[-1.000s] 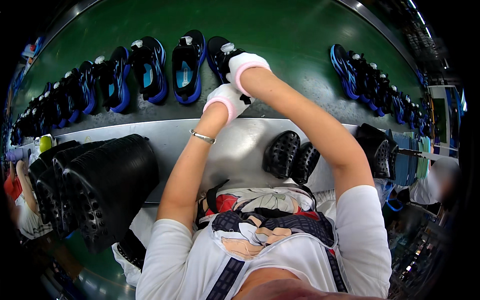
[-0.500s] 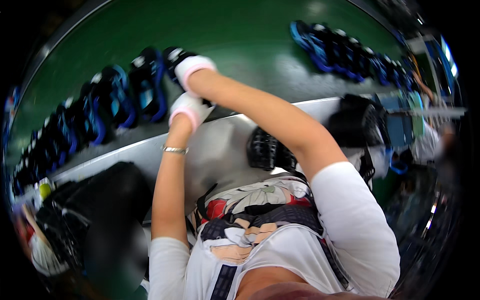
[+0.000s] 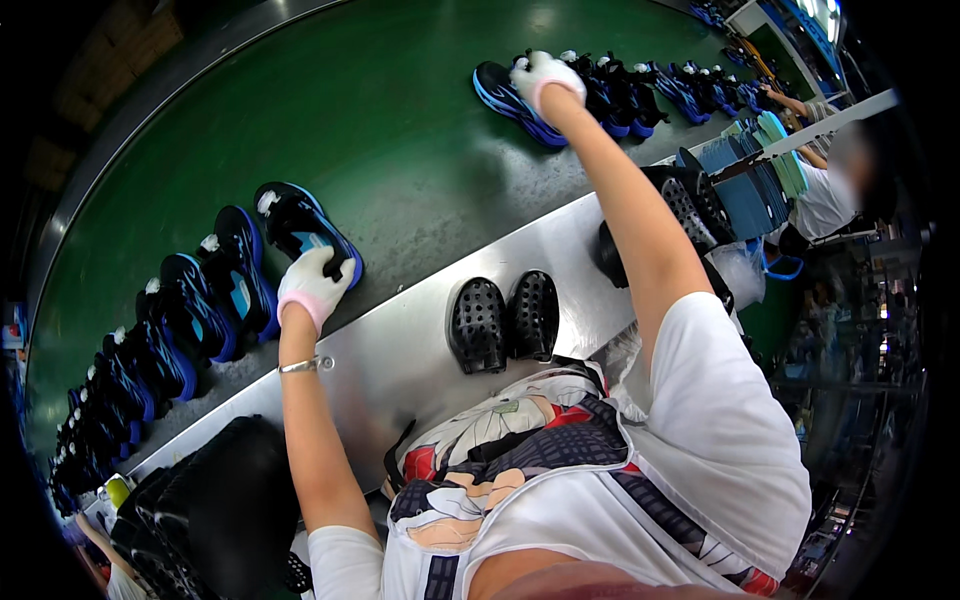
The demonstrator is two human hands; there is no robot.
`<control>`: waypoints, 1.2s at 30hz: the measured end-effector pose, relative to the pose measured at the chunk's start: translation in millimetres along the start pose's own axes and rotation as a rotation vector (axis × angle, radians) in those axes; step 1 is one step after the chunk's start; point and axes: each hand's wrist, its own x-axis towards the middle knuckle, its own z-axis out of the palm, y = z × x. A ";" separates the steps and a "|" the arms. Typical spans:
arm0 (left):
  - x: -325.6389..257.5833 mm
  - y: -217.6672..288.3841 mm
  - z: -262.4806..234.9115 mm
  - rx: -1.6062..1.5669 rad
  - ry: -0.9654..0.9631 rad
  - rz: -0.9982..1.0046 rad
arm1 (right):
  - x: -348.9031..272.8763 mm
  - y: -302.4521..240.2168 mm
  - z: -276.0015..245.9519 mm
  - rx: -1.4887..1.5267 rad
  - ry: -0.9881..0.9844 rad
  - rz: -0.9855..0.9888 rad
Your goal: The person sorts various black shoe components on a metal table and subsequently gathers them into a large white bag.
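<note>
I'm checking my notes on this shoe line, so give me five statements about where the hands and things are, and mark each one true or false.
1. The left hand is at the heel end of a shoe. True.
2. Both hands are on the same shoe. False: the right hand is on another shoe, farther to the right.
3. Both hands wear white gloves. True.
4. The bracelet is on the right wrist. False: the bracelet is on the left one.
5. Two black pieces lie side by side on the metal ledge. True.
</note>
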 end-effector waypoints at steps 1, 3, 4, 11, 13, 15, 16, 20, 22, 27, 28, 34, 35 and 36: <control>-1.9 -5.8 1.8 -0.009 0.010 -0.002 | 11.2 13.4 3.0 -0.041 -0.018 0.071; -2.1 -11.6 5.5 -0.026 0.023 0.005 | 33.7 40.1 14.7 -0.098 -0.048 0.187; -2.1 -13.4 6.7 -0.032 0.028 0.009 | 45.7 51.7 22.9 -0.112 -0.063 0.229; -3.6 -10.1 6.0 -0.045 0.059 -0.014 | 61.8 67.9 55.9 -0.181 -0.150 0.156; -2.9 -12.0 6.4 -0.023 0.040 -0.034 | 59.5 63.5 59.0 -0.194 -0.254 0.053; -3.3 -15.2 4.7 -0.015 0.041 -0.050 | 30.9 35.8 37.1 -0.142 -0.253 -0.108; -4.6 -18.0 5.1 -0.016 0.047 -0.056 | 31.7 31.0 43.7 -0.117 -0.273 -0.183; -2.1 -24.6 9.9 -0.015 0.078 -0.017 | 14.7 -1.4 43.1 0.026 -0.381 -0.197; -0.2 -24.9 7.8 -0.005 0.067 0.009 | 6.7 -15.4 41.4 0.062 -0.455 -0.294; 2.0 -17.6 2.9 -0.021 0.029 -0.048 | -50.9 -52.0 42.8 0.085 -0.450 -0.461; 4.1 -16.3 2.8 -0.024 0.034 -0.037 | -63.6 -58.7 44.2 0.075 -0.445 -0.457; -9.5 -14.5 2.7 0.038 0.165 -0.023 | -130.6 -42.5 63.4 0.115 -0.156 -0.699; -8.5 -19.4 7.4 0.054 0.194 -0.019 | -147.0 -31.2 54.8 0.166 -0.161 -0.756; -8.2 -28.9 13.9 0.081 0.268 0.016 | -165.6 -20.6 43.8 0.223 -0.162 -0.812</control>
